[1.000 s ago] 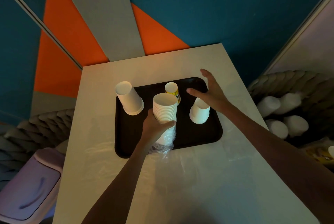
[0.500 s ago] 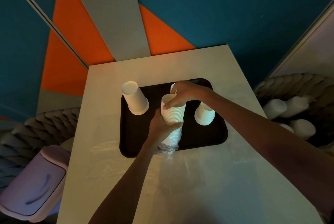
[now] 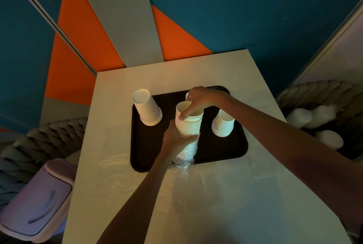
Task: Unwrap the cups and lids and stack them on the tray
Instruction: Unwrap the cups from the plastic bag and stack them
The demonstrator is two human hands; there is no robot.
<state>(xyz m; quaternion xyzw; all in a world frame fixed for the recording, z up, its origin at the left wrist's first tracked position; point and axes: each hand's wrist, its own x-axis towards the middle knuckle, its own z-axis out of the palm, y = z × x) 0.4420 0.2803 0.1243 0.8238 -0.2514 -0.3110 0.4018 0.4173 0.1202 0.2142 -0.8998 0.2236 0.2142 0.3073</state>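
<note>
A stack of white paper cups (image 3: pixel 189 124) stands upright over the black tray (image 3: pixel 222 153), its lower half still in a clear plastic wrap (image 3: pixel 185 157). My left hand (image 3: pixel 176 139) grips the stack around its middle. My right hand (image 3: pixel 196 101) pinches the rim of the top cup, thumb on the outside. On the tray, an upside-down stack of cups (image 3: pixel 147 107) stands at the left and another upside-down cup (image 3: pixel 223 124) at the right. A further cup (image 3: pixel 187 95) is mostly hidden behind my right hand.
The tray lies on a white table (image 3: pixel 225 194). A lilac bin with a swing lid (image 3: pixel 37 202) stands at the lower left. Braided baskets flank the table; the right one (image 3: pixel 322 94) holds wrapped white cups (image 3: pixel 300 117).
My right hand came in from the tray's right side to the top of the stack and now pinches the top cup's rim. My left hand kept its hold.
</note>
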